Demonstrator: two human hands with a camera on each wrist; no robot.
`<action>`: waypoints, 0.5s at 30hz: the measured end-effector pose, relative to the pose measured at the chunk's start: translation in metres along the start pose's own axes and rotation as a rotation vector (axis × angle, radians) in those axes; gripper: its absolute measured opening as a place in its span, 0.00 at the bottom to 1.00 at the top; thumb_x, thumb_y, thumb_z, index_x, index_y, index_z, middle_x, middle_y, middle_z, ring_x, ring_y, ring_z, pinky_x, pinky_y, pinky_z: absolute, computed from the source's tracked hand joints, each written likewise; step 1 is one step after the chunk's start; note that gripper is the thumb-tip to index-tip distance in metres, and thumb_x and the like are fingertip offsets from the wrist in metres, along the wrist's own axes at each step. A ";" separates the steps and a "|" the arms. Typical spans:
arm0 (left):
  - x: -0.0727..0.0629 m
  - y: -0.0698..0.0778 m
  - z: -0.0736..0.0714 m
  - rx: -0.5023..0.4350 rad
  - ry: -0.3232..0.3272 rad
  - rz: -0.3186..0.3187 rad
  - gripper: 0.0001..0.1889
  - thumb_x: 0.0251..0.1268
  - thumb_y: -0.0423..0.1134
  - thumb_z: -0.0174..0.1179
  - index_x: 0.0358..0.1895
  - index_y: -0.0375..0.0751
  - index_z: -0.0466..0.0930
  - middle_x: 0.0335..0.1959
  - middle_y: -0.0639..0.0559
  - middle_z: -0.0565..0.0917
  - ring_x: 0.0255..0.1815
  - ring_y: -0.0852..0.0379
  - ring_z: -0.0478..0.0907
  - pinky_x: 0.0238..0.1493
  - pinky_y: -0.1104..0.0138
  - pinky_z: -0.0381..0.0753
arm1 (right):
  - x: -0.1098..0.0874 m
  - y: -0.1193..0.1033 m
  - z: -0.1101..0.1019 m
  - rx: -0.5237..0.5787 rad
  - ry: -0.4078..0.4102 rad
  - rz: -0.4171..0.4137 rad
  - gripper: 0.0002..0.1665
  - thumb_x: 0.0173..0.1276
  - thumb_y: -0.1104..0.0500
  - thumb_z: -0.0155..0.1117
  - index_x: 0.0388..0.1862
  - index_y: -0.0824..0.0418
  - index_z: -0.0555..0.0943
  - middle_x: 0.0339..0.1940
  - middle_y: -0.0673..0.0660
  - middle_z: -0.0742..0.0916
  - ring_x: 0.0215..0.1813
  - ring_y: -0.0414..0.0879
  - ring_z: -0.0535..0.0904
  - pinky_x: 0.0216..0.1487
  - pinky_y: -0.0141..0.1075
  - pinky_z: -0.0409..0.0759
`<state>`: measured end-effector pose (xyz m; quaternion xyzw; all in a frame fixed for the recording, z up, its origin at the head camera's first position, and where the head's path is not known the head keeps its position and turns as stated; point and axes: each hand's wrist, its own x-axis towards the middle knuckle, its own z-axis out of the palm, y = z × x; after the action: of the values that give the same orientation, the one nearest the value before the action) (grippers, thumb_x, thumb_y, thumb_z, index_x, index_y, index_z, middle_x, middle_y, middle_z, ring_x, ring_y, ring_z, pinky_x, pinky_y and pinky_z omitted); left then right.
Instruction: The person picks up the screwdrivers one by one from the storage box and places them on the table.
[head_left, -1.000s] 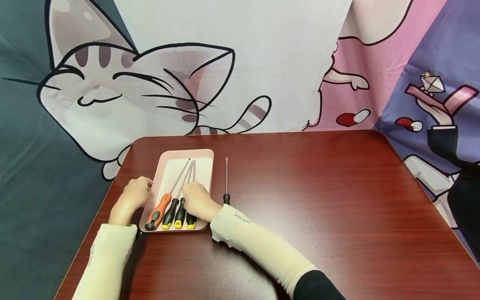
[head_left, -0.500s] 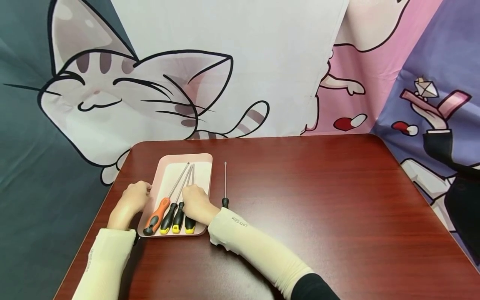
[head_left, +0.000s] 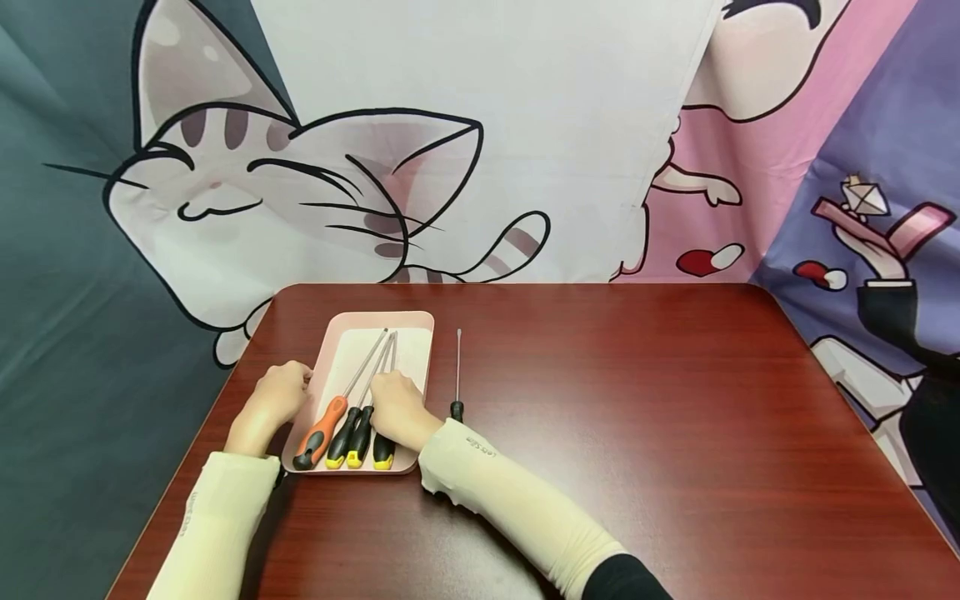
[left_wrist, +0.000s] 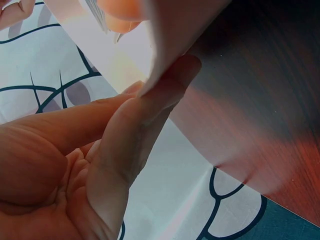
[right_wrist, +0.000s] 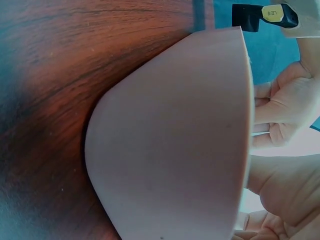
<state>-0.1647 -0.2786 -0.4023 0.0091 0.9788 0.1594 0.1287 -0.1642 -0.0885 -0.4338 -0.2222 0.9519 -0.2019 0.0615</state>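
Note:
A pink tray (head_left: 351,343) with a pale floor stands at the table's left. In it lie an orange-and-grey screwdriver (head_left: 322,429) and several black screwdrivers (head_left: 361,437) with yellow ends, shafts pointing away. The left hand (head_left: 276,398) pinches the tray's left rim; the left wrist view has thumb and fingers on either side of the wall (left_wrist: 172,30). Inside the tray's right part, the right hand (head_left: 399,407) curls over the rightmost black-and-yellow screwdriver (head_left: 384,450), covering part of it. In the right wrist view the tray's outer wall (right_wrist: 170,135) hides most of those fingertips.
Just right of the tray, another screwdriver (head_left: 457,404) lies on the brown table (head_left: 637,400), its handle partly behind the right sleeve (head_left: 517,500). A cartoon-printed cloth (head_left: 570,167) hangs behind the table's far edge.
The head view has shifted slightly. The two middle black screwdriver handles now lie closer together. Both hands keep their places at the tray.

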 end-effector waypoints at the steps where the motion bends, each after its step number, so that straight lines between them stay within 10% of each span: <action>1: 0.000 0.000 0.000 0.004 0.002 0.003 0.16 0.63 0.23 0.54 0.53 0.19 0.78 0.43 0.31 0.84 0.46 0.33 0.81 0.41 0.49 0.80 | 0.000 0.000 0.000 0.006 0.002 0.002 0.16 0.57 0.64 0.72 0.18 0.55 0.74 0.21 0.49 0.80 0.26 0.43 0.78 0.24 0.35 0.76; 15: 0.001 0.000 0.000 -0.002 -0.002 -0.027 0.16 0.65 0.23 0.53 0.55 0.20 0.78 0.47 0.30 0.83 0.46 0.34 0.81 0.40 0.51 0.80 | 0.001 0.000 0.003 0.057 0.003 0.027 0.18 0.53 0.62 0.77 0.19 0.55 0.73 0.21 0.48 0.78 0.28 0.46 0.80 0.24 0.38 0.76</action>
<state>-0.1653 -0.2782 -0.4027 -0.0040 0.9785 0.1587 0.1319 -0.1640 -0.0901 -0.4362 -0.2069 0.9488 -0.2284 0.0690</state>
